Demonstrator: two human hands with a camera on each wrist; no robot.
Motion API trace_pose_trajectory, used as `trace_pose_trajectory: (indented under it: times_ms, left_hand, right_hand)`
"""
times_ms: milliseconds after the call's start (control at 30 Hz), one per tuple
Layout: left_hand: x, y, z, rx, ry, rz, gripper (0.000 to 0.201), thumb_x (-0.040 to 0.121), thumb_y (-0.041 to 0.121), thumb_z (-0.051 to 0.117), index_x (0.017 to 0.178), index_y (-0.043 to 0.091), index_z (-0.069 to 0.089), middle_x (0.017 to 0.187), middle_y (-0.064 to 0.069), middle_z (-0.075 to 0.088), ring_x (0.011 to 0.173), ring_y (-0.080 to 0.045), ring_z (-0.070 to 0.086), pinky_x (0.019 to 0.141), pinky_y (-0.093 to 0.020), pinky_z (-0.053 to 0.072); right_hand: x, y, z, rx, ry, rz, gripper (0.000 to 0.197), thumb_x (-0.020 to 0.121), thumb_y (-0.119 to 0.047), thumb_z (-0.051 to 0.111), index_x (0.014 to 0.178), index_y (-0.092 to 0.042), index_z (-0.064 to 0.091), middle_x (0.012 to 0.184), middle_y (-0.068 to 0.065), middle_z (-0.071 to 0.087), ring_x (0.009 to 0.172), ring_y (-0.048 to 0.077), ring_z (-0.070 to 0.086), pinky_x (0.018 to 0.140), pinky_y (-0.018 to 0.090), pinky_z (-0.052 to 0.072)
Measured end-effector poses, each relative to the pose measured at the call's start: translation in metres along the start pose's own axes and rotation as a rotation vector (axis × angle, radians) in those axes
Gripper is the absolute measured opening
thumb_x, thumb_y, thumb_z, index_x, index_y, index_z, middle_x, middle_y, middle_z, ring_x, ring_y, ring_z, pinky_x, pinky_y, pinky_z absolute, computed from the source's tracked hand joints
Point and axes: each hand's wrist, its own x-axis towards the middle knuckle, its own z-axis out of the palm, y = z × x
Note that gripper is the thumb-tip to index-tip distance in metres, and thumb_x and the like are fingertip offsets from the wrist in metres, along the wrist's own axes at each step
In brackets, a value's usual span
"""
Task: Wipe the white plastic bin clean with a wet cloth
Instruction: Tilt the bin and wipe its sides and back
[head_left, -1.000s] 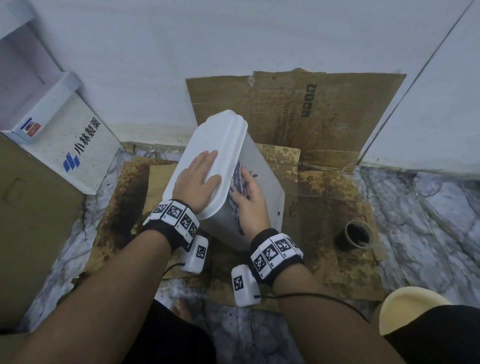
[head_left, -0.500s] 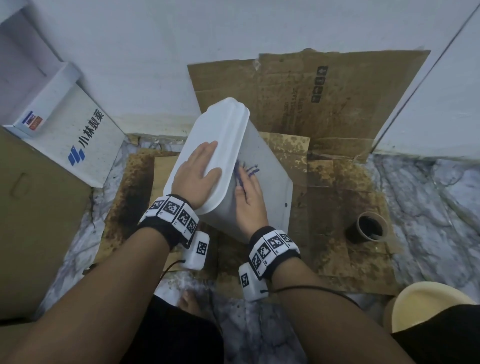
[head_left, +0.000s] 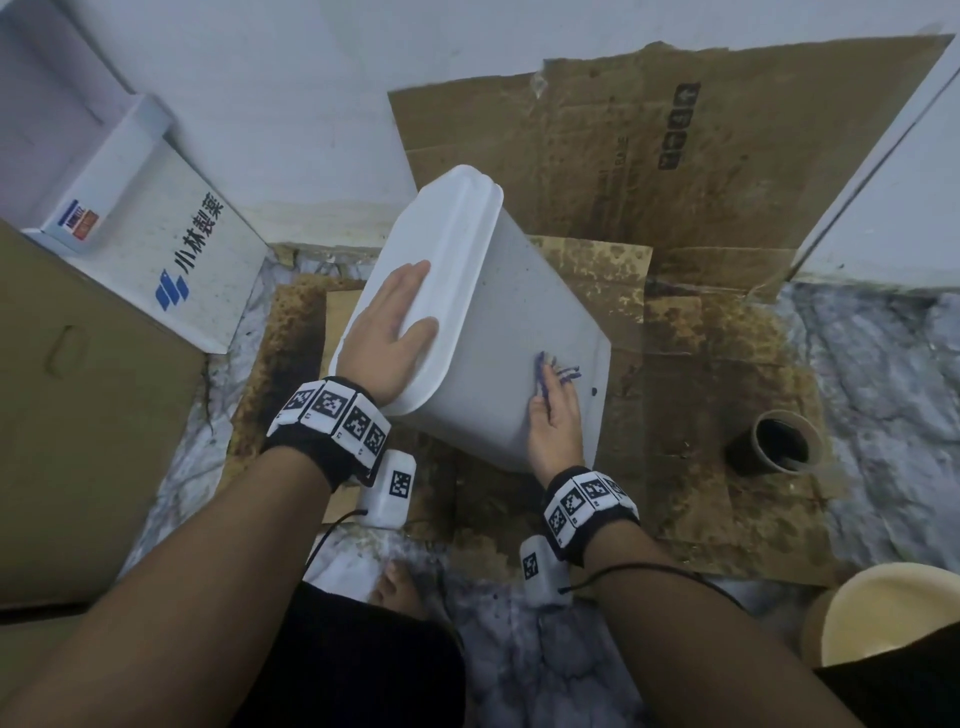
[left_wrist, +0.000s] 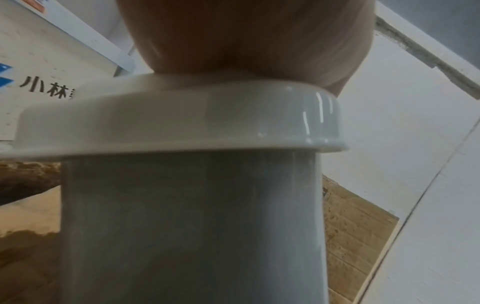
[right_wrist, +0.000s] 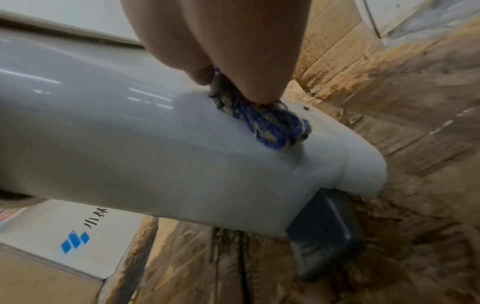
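You are crouched over a white plastic bin (head_left: 524, 332) that leans tilted toward your left, its lidded top up and its base down on stained, damp cardboard (head_left: 722, 364) spread over a marbled floor (head_left: 883, 364). Another sheet of the cardboard leans against the white wall (head_left: 311, 78) behind it.

Your left hand (head_left: 387, 332) lies flat on the bin's lid (head_left: 447, 260), fingers straight and together, the thumb spread along the lid's near edge. In the left wrist view the heel of that hand presses on the lid's rounded rim.

Your right hand (head_left: 553, 431) presses a blue cloth (head_left: 553, 371) against the bin's side wall, low down near the base. In the right wrist view the cloth (right_wrist: 262, 119) is bunched, blue with dirty brownish patches, and pinched under your fingers (right_wrist: 249, 67) where they meet the plastic. A small dark speck (head_left: 595, 390) marks the wall just beside the cloth. The same view shows a dark grey pedal (right_wrist: 327, 232) jutting out from under the bin's base.

To your right, a round brown cup (head_left: 774, 441) of dark liquid stands on the cardboard, well apart from the bin. A cream-coloured bowl (head_left: 893, 613) sits at the lower right edge. To your left, a white box (head_left: 197, 249) with a blue logo and dark characters leans at an angle beside a large brown carton (head_left: 78, 415).
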Motion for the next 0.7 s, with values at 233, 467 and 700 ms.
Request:
trace_pose_trajectory:
  times_ms: [233,467,700]
  left_hand:
    - [-0.003,0.002,-0.005,-0.018,0.003,-0.012,0.065,0.087,0.036,0.042,0.151,0.030,0.029,0.159,0.010,0.025,0.145,-0.009,0.022,0.119,-0.034,0.017]
    - [-0.004,-0.001,-0.006,-0.026,0.013,-0.039,0.065,0.087,0.037,0.043,0.150,0.035,0.029,0.157,0.015,0.026,0.143,-0.004,0.024,0.117,-0.030,0.017]
    - [-0.002,-0.002,-0.007,-0.135,0.000,-0.030,0.064,0.086,0.034,0.050,0.148,0.033,0.034,0.154,0.013,0.032,0.141,-0.007,0.030,0.119,-0.041,0.023]
  right_hand:
    - [0.011,0.041,-0.004,-0.036,0.092,0.071,0.047,0.102,-0.014,0.041,0.147,-0.027,0.039,0.159,0.004,0.023,0.147,0.018,0.020,0.113,0.017,0.009]
    - [0.022,0.071,-0.017,-0.013,0.186,0.262,0.046,0.100,-0.010,0.044,0.144,-0.022,0.046,0.153,0.008,0.031,0.140,0.025,0.033,0.112,0.023,0.019]
    - [0.034,0.089,-0.028,0.051,0.238,0.424,0.035,0.097,-0.005,0.049,0.130,-0.009,0.061,0.136,0.015,0.051,0.126,0.030,0.049,0.104,0.023,0.034]
